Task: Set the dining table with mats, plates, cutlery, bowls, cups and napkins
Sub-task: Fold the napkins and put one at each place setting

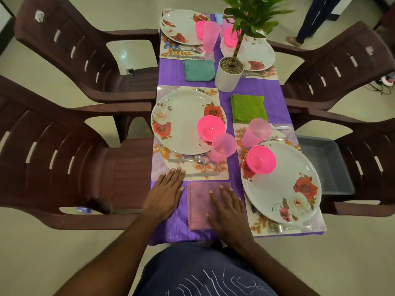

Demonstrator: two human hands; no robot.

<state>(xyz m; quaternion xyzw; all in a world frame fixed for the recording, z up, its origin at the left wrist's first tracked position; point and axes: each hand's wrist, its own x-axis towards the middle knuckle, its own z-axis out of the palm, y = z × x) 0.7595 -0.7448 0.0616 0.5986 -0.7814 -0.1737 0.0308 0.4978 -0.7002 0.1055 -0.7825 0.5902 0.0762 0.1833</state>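
Desk (168,227): narrow, covered by a purple cloth, four floral mats laid in two rows. Each mat carries a white rose-patterned plate; nearest left plate (181,122), nearest right plate (284,184). Pink bowls (210,128) rest on the plates, translucent pink cups (223,147) beside them. Spoon (192,160) and knife (201,174) lie on the near-left mat. Napkins: pink napkin (199,206) at the near edge, green napkin (249,107) mid-desk, teal napkin (199,70) farther back. White potted plant (228,75) stands centrally. Left hand (165,193) lies flat on the cloth, fingers straight and together. Right hand (228,212) presses the pink napkin, fingers straight, slightly spread. Brown plastic chairs (53,146) flank both sides; grey tub (324,165) sits on the right chair. Floor pale tile.
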